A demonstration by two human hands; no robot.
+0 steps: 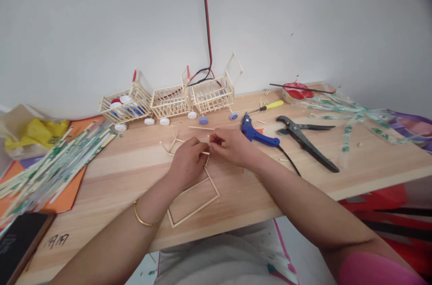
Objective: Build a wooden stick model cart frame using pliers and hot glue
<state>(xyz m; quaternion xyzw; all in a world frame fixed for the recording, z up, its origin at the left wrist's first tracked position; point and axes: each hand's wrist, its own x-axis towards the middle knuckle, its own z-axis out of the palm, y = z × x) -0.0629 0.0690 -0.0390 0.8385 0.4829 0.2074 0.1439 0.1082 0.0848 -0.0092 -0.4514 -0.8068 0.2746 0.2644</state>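
Observation:
My left hand [189,159] is closed, its thumb and fingers pinching a thin wooden stick [205,153] over the middle of the table. Close beside it, my right hand [232,145] is also closed, fingertips pinched together; what they hold is too small to make out. Just below both hands, a rectangular frame of thin sticks [196,211] lies on the wood, partly hidden by my left hand. A smaller joined stick piece [173,143] is behind my left hand. To the right of my right hand rests a blue glue gun [249,130].
Three stick-built carts with bottle-cap wheels, a left one [126,107], a middle one [170,103] and a right one [213,96], line the wall. Pliers [300,136], a yellow screwdriver [274,104] and torn wrappers [364,114] lie right. Wrapped sticks [77,159] cover the left.

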